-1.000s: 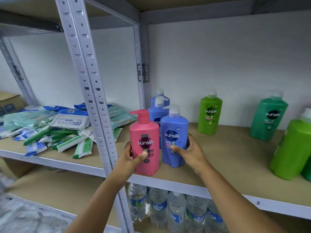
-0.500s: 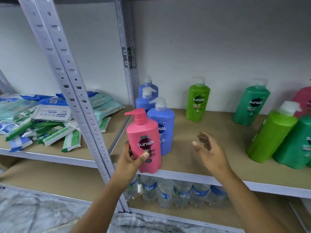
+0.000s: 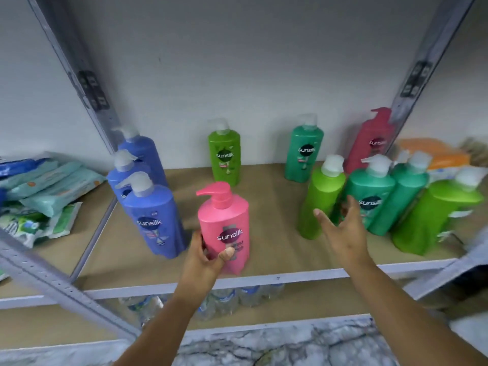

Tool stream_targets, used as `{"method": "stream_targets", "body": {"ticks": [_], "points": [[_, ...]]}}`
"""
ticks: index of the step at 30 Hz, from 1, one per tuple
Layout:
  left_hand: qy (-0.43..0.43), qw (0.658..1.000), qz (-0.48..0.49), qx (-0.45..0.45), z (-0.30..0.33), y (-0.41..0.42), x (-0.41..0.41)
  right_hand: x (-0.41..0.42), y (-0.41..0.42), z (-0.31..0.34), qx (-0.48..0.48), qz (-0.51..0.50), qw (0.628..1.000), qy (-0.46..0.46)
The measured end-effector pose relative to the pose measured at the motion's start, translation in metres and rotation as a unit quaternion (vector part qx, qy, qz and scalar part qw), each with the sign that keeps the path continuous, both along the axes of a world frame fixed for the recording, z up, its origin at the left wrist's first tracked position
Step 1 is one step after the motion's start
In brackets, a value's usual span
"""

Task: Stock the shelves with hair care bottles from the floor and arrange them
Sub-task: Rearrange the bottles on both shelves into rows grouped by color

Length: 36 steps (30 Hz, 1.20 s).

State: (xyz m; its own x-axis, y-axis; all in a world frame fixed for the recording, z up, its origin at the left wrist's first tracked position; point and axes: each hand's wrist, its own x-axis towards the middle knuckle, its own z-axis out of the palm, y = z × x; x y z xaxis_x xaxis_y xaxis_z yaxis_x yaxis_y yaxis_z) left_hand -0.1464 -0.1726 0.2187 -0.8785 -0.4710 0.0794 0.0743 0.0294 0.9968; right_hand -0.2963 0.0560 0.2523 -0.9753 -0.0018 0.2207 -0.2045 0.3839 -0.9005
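Fingers of the left hand (image 3: 204, 256) wrap the lower body of the pink plastic pump bottle (image 3: 227, 228), thumb pressed across its front label, so the bottle is firmly held. It stands upright near the front edge of the brown board shelf (image 3: 274, 249), whether resting or just lifted I cannot tell. Holding it low probably keeps the tall bottle steady while a spot is chosen. The right hand (image 3: 343, 231) is spread, fingers straight, gripping nothing; it reaches toward the leaning lime-green pump bottle (image 3: 320, 199), likely to clear or straighten room among the green ones. Just left of the pink bottle, three blue pump bottles (image 3: 155, 217) stand in a row running back to the wall, grouped by colour. Another pink pump bottle (image 3: 369, 141) stands at the back right, so the held one may belong there. Wipe packets (image 3: 52, 186) lie in the neighbouring bay.
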Motion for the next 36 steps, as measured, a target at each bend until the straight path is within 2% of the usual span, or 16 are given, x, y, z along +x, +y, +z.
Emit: {"method": "stream_targets", "body": {"ticks": [5,9,16,19,21,23,36], "points": [[0.006,1.000,0.001,0.003,-0.007,0.003,-0.021,-0.011,-0.006,-0.010,-0.001,0.001,1.000,-0.012],[0.013,0.999,-0.036,-0.014,-0.009,-0.008,-0.039,-0.017,-0.017,-0.016,0.001,-0.035,0.999,-0.017],[0.006,0.997,-0.077,0.004,-0.012,-0.019,-0.059,-0.029,-0.037,-0.019,0.067,-0.084,0.994,-0.032],[0.007,0.996,-0.084,0.012,-0.015,-0.020,-0.066,-0.029,-0.037,-0.026,0.029,-0.052,0.998,-0.021],[0.016,0.995,-0.095,0.008,-0.017,-0.020,-0.071,-0.031,-0.029,-0.030,-0.036,-0.002,0.999,-0.016],[0.025,0.994,-0.103,0.010,-0.019,-0.020,-0.078,-0.033,-0.018,-0.034,-0.062,0.051,0.996,-0.027],[0.076,0.991,-0.081,-0.073,-0.029,0.009,-0.105,-0.036,-0.005,-0.056,-0.056,0.115,0.990,0.055]]}}
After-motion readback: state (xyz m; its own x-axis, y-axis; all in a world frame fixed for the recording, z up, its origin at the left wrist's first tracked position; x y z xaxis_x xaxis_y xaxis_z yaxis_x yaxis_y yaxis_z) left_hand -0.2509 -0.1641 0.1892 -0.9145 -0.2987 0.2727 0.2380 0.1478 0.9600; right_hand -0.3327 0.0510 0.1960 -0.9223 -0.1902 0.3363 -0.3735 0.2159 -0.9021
